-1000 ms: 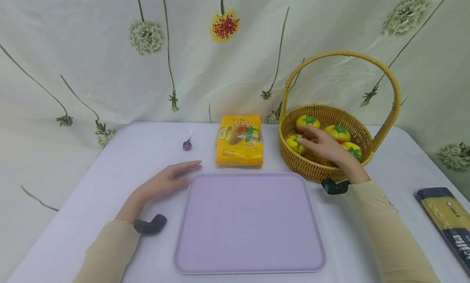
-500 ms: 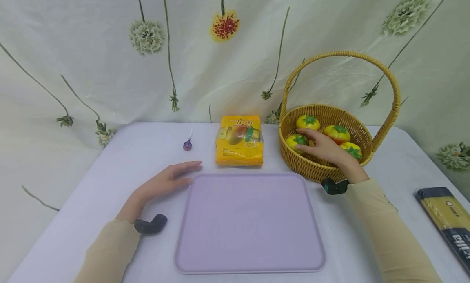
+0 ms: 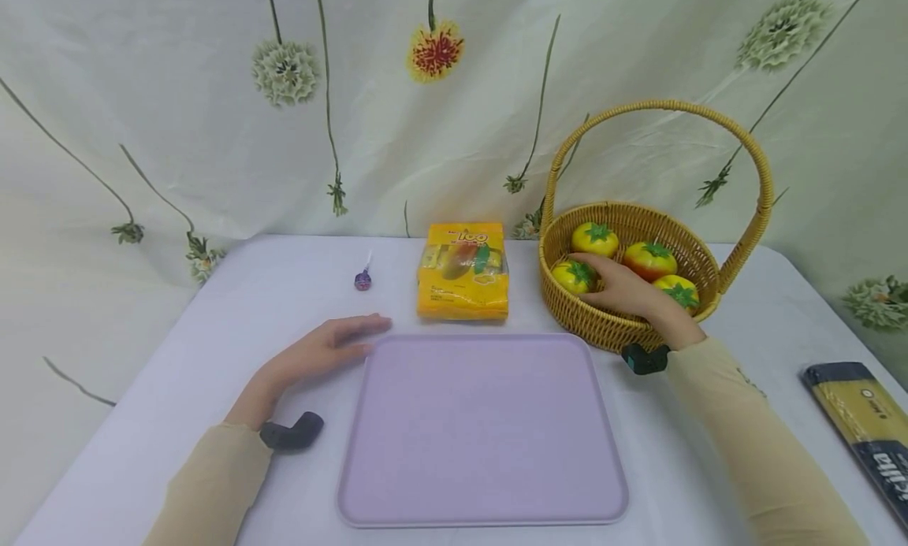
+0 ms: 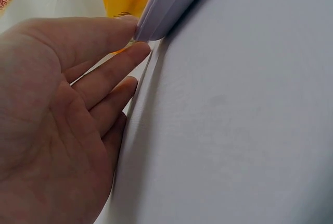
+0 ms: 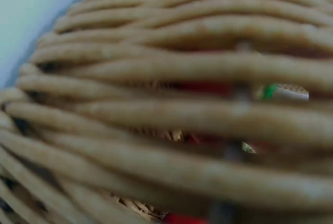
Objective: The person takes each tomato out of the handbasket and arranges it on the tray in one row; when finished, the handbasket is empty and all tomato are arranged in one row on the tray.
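Holding one yellow fruit (image 3: pixel 574 277) in the basket (image 3: pixel 589 324)

Right hand (image 3: pixel 627 287): fingers and thumb curled round the near-left fruit, inside the basket with three others. Left hand (image 3: pixel 315 351): fingers loosely spread beside the far left corner of the purple tray (image 3: pixel 482 428). Also on the counter (image 3: pixel 298 294): candy bag (image 3: pixel 463 282), lollipop (image 3: pixel 362 280), dark-and-gold packet (image 3: pixel 860 404).

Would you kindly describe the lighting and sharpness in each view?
Head view: fairly even, soft light, with the right hand and the yellow fruit it holds easy to make out; left wrist view: a dark shadow along the tray; right wrist view: the basket, blurred, fills most of the frame.
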Tool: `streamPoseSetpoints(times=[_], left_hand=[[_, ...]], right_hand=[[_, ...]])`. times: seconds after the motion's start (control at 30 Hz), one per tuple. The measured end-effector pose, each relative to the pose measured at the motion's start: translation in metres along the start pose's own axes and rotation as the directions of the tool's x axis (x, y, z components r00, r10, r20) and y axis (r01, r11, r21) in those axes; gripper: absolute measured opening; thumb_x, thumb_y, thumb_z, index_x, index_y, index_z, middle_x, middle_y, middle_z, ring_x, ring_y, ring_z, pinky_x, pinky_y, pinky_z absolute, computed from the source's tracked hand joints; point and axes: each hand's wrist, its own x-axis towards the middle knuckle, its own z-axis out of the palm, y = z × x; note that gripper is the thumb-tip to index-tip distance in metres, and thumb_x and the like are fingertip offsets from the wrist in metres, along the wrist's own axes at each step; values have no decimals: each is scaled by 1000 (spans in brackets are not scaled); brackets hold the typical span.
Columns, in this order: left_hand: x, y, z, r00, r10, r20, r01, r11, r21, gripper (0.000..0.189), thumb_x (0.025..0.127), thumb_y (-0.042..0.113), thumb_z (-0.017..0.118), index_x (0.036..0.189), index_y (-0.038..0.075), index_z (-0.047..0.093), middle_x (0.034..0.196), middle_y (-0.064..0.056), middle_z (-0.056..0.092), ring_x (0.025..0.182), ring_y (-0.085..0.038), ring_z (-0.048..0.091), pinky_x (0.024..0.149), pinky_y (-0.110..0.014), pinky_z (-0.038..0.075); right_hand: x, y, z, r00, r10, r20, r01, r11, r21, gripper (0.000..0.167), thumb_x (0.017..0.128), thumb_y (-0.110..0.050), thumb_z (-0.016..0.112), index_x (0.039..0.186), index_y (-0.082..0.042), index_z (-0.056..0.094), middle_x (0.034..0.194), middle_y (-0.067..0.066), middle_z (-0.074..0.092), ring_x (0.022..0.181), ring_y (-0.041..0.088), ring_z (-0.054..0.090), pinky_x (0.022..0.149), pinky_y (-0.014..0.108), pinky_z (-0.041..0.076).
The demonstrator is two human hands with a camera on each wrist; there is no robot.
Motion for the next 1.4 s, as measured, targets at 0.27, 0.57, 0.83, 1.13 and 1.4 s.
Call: streamPoseSetpoints(times=[0.27, 0.57, 0.83, 1.13, 1.4], left_hand=[[-1, 1, -1, 1000, -5, 2, 5, 1000, 0, 41, 93, 21, 61, 133, 16, 54, 138, -3, 48, 133, -23, 31, 108, -47, 21], [2, -1, 1, 1000, -11, 15, 11, 999, -34, 35, 92, 18, 61, 127, 19, 60, 137, -2, 49, 135, -22, 27, 108, -48, 19], [2, -4, 0, 1000, -21, 12, 22, 999, -41, 34, 92, 14, 60, 126, 19, 61, 137, -1, 49, 136, -21, 26, 109, -48, 18], [2, -4, -1, 1000, -2, 1, 2, 999, -36, 34, 92, 16, 61, 126, 19, 61, 135, 0, 50, 135, -19, 27, 109, -45, 19], [-2, -3, 0, 1000, -26, -4, 26, 999, -48, 33, 93, 16, 59, 126, 17, 61, 138, -2, 47, 134, -21, 29, 108, -47, 19]], right_hand=[[7, 0, 0, 999, 28, 23, -27, 999, -32, 63, 89, -12, 63, 142, 4, 31, 139, 27, 35, 125, 42, 36, 102, 56, 28], [-5, -16, -13, 979, 106, -174, -110, 994, -12, 79, 87, -33, 68, 144, 3, 27, 139, 31, 32, 123, 45, 34, 99, 58, 30], [-14, -78, -21, 952, 23, -305, -4, 998, 61, 76, 83, -29, 73, 145, -12, 32, 135, 19, 36, 110, 33, 44, 88, 47, 46], [1, -150, 48, 936, -250, -246, 263, 965, 19, 77, 76, -23, 80, 141, -12, 40, 128, 14, 46, 107, 24, 49, 86, 39, 48], [24, -172, 123, 980, -195, -31, 197, 978, 73, 76, 78, -33, 77, 143, -17, 40, 133, 9, 45, 114, 18, 46, 95, 35, 40]])
